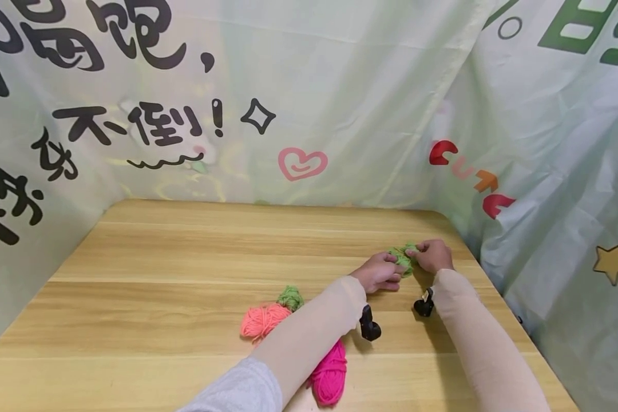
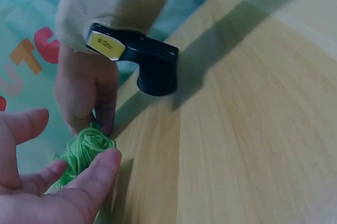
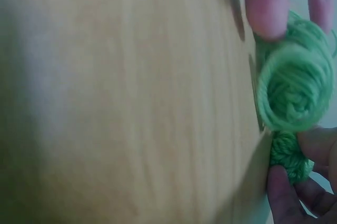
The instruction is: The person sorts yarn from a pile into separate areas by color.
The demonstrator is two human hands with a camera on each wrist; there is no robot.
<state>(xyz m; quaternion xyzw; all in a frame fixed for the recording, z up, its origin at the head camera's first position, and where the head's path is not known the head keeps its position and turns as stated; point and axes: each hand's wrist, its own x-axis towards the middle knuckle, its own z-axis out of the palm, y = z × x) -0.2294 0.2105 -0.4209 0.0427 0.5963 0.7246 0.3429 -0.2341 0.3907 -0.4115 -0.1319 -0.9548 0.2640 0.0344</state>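
Green yarn [image 1: 403, 264] lies on the table's right side between my two hands. The right wrist view shows it as a larger coiled bundle [image 3: 297, 95] above a smaller green bundle [image 3: 290, 158]. My right hand [image 1: 434, 256] pinches the smaller bundle between thumb and fingers. From the other side, my left hand [image 1: 378, 273] reaches in with spread, mostly straight fingers; one fingertip [image 2: 108, 163] is right at the yarn's edge in the left wrist view. Part of the yarn is hidden behind the fingers.
Under and beside my left forearm lie a coral yarn skein [image 1: 264, 321], a dark green yarn ball [image 1: 290, 298] and a magenta skein [image 1: 329, 375], partly covered by the arm. Black wrist cameras [image 1: 424, 303] hang below both wrists. Printed cloth [image 1: 360, 114] walls the wooden table [image 1: 134, 257].
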